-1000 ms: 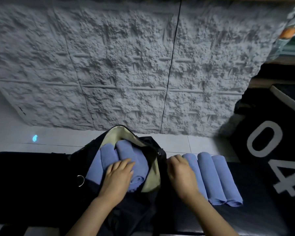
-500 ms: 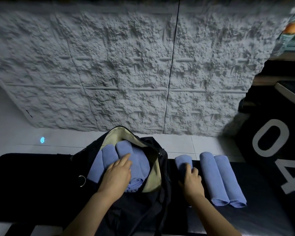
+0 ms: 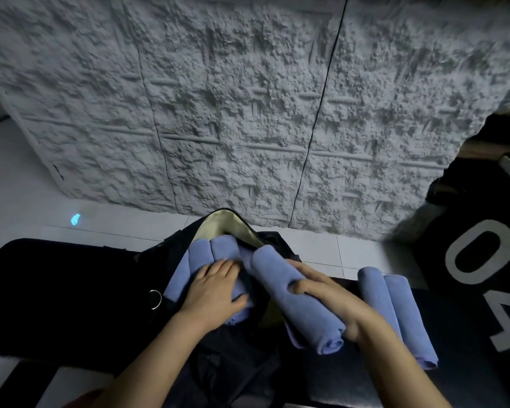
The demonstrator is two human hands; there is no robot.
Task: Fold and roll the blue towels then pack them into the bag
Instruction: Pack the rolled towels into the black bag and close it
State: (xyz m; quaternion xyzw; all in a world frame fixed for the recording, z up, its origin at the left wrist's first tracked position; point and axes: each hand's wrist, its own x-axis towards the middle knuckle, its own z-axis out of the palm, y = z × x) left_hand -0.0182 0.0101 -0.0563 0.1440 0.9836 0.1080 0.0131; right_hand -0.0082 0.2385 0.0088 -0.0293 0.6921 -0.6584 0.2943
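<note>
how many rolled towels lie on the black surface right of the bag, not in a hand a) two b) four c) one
a: two rolled towels lie side by side there, while the right hand grips a third roll over the bag.

Matt cloth towels (image 3: 302, 301), rough-textured wall (image 3: 248, 98)

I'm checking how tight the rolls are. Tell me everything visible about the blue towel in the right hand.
The rolled towel is a blue, soft-looking cloth cylinder with its spiral end facing the camera. It lies slanted, far end at the open mouth of the bag, near end toward the person. The right hand grips it from the right, fingers curled over its middle.
</note>
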